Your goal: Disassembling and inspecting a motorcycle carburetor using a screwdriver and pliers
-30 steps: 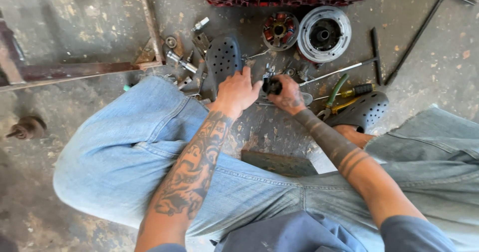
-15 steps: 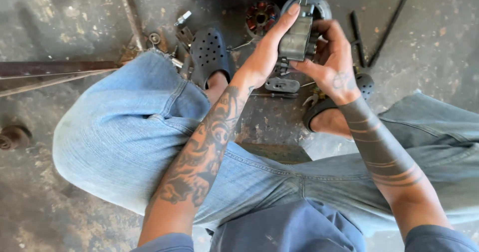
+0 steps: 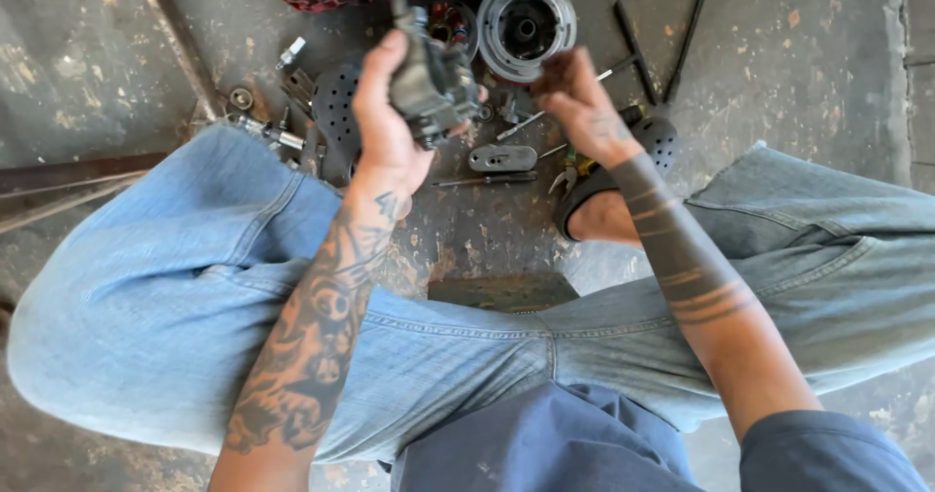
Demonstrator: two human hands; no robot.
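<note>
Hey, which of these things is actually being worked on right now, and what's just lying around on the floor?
In hand:
- dark metal engine part, in the grip of the left hand
- right hand, close beside it, holding nothing

Lying about:
- round metal drum
- pliers
- flat grey bracket
- T-handle wrench

Left hand (image 3: pixel 385 122) grips dark grey cast-metal engine part (image 3: pixel 431 83), raised above round silver metal drum (image 3: pixel 526 26) on concrete floor. Right hand (image 3: pixel 582 102) just right of the part, fingers loose, below the drum. Grey flat metal bracket (image 3: pixel 502 158) lies below the drum.
</note>
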